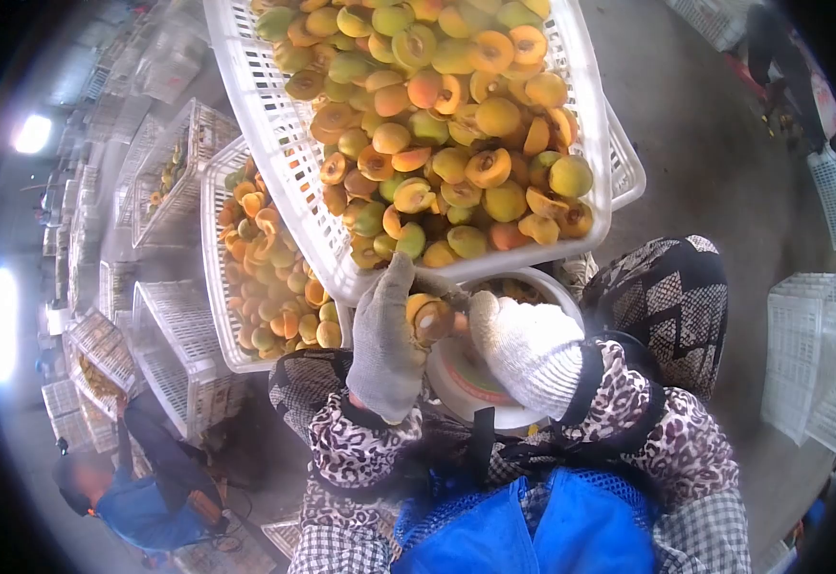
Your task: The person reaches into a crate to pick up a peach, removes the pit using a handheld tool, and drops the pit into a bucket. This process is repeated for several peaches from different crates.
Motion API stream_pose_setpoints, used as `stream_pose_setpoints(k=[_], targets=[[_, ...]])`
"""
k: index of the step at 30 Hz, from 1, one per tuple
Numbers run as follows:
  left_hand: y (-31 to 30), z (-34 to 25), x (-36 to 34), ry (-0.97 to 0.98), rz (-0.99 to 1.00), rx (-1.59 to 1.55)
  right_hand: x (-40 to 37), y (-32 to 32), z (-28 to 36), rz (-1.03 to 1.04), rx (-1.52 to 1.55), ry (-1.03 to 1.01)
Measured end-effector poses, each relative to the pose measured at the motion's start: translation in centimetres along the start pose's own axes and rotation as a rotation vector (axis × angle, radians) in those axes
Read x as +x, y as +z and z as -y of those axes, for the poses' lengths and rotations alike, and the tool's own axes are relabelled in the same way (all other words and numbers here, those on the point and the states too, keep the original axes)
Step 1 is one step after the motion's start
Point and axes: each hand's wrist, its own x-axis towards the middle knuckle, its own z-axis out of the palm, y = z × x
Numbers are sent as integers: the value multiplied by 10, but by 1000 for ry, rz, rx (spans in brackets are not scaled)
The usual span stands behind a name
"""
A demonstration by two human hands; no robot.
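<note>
In a grey work glove, my left hand (379, 344) is closed around an apricot (427, 319) that is cut open, its pale brown pit showing. My right hand (528, 349), in a whitish knitted glove, is curled close beside the fruit; what its fingers hold is hidden. Beneath both hands is a round white bucket (563, 292) between my knees, with dark bits partly visible inside. Just beyond my hands, a large white plastic crate (475, 268) is heaped with apricots (437, 143), many halved and some with pits in them.
Left of it stands another white crate (215, 277) of apricot halves (269, 277). More crates (174, 330) are stacked farther left and at the right (805, 354). A person in blue (150, 507) is at lower left; another person (791, 77) is at upper right.
</note>
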Motion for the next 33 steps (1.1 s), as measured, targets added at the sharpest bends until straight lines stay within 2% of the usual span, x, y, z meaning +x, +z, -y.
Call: stream_pose_setpoints(k=[2, 6, 8, 11, 12, 13, 14, 15, 17, 19, 20, 21, 23, 24, 27, 29, 30, 31, 32, 33], targets=[[4, 12, -4, 47, -69, 29, 7, -14, 4, 95, 149, 19], [5, 11, -6, 23, -61, -30, 11, 12, 1, 187, 218, 130], [7, -9, 3, -460, -138, -630, 12, 4, 10, 391, 463, 377], [13, 1, 5, -496, -163, -664, 0, 1, 17, 296, 557, 257], [16, 6, 4, -495, -168, -662, -4, 5, 12, 233, 677, 192], [19, 11, 2, -320, -164, -640, -3, -3, 8, 236, 678, 187], [21, 12, 1, -146, -157, -614, 2, -19, 3, 530, 1014, 253], [22, 9, 0, -146, -156, -611, 4, -27, 0, 832, 1346, 318], [21, -3, 2, -322, -242, -716, 0, -8, 0, 802, 1405, 288], [20, 0, 2, -351, -227, -714, -4, 25, 12, 139, 650, 52], [20, 2, 2, -381, -215, -713, -7, 32, 17, -8, 503, -52], [20, 4, 2, -384, -221, -713, -7, 32, 9, -3, 503, -55], [21, 6, 3, -334, -222, -704, 6, -12, 2, 876, 1591, 394], [20, 7, 5, -333, -220, -702, 6, -18, 3, 941, 1755, 483], [18, 8, 6, -213, -166, -705, 7, -10, 4, 885, 1770, 481], [13, 8, 3, -553, -80, -1082, 9, -3, -4, 988, 1777, 452], [11, 14, 0, -512, -3, -1190, 8, 3, -6, 1032, 1780, 483], [5, 5, 0, -596, 37, -1256, 8, 6, -6, 1087, 1772, 512], [11, -13, -6, -584, -183, -988, 10, -1, -2, 1038, 1669, 539], [16, -26, -10, -577, -407, -715, 8, -8, 17, 819, 1765, 376]])
